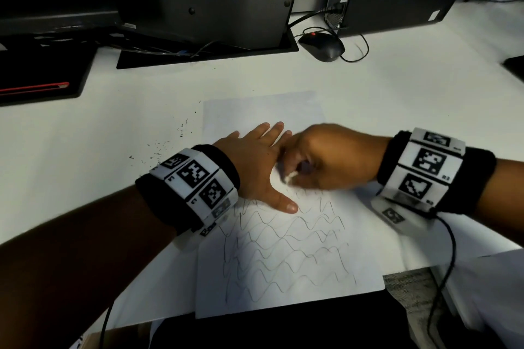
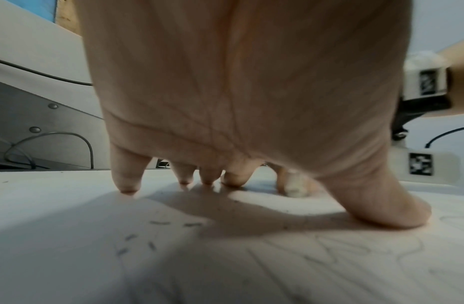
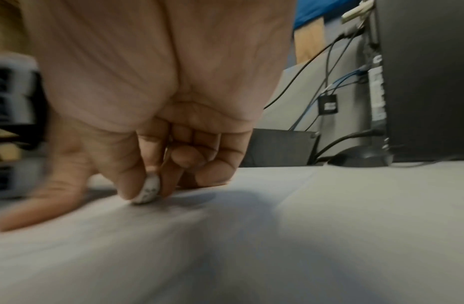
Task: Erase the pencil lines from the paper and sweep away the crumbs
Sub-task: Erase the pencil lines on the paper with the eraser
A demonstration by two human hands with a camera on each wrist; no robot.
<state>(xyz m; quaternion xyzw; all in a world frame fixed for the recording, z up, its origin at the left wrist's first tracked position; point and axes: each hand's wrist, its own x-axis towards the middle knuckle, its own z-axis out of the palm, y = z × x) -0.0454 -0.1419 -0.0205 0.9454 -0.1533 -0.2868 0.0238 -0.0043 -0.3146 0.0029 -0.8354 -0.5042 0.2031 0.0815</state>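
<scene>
Two hands on the paper (image 1: 283,272): left hand (image 1: 256,163) flat, fingers straight; right hand (image 1: 331,159) fingers pinching the eraser (image 3: 147,190).

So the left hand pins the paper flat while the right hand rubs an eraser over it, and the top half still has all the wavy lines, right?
Not quite. The left hand does pin the paper and the right hand rubs the eraser, but the head view shows the wavy pencil lines remaining on the lower half; the top half looks cleared.
</scene>
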